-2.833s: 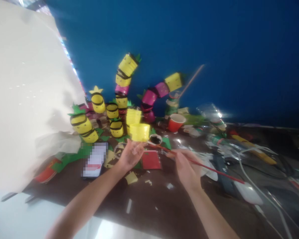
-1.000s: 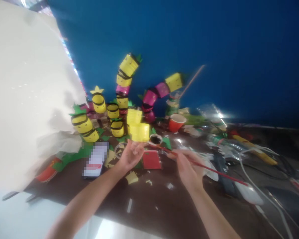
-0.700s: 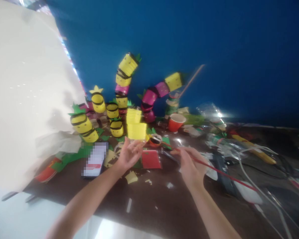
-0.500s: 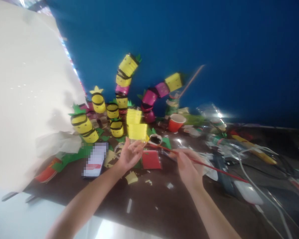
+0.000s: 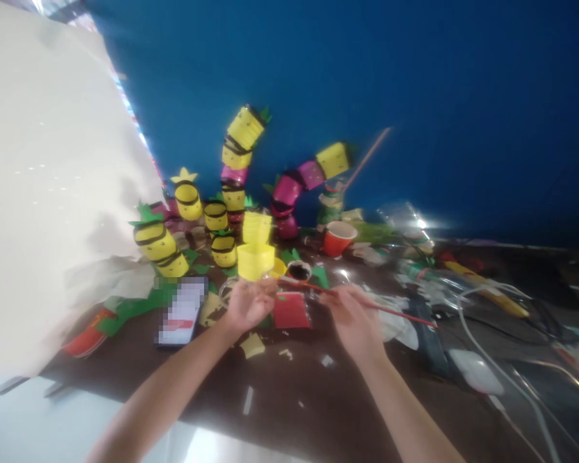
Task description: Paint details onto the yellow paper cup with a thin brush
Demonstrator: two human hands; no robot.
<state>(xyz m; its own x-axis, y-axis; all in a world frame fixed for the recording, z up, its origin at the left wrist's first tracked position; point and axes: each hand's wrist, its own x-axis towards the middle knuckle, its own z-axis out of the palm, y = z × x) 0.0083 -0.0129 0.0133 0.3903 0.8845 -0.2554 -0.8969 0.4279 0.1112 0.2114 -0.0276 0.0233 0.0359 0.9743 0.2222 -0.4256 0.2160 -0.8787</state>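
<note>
My left hand (image 5: 251,305) is closed at the base of a small yellow cup (image 5: 255,262), which it holds up over the table. In my right hand (image 5: 354,321) is a thin red paintbrush (image 5: 400,314), gripped with the fingertips. Its front end points left, close to the fingers of my left hand and below the yellow cup; the tip itself is blurred. A small pot with dark contents (image 5: 299,271) stands just behind the brush. Below the brush lies a red square (image 5: 292,310).
Yellow and magenta cups with black bands and green leaves (image 5: 224,251) stand along the blue wall. A red cup (image 5: 339,238) is behind my right hand. A phone (image 5: 183,312) lies left, cables and a bottle (image 5: 437,286) right. Paper scraps (image 5: 252,346) litter the table.
The yellow cup has turned in my left hand and shifted slightly left, showing more of its rim. My right hand and the brush have come a little to the left.
</note>
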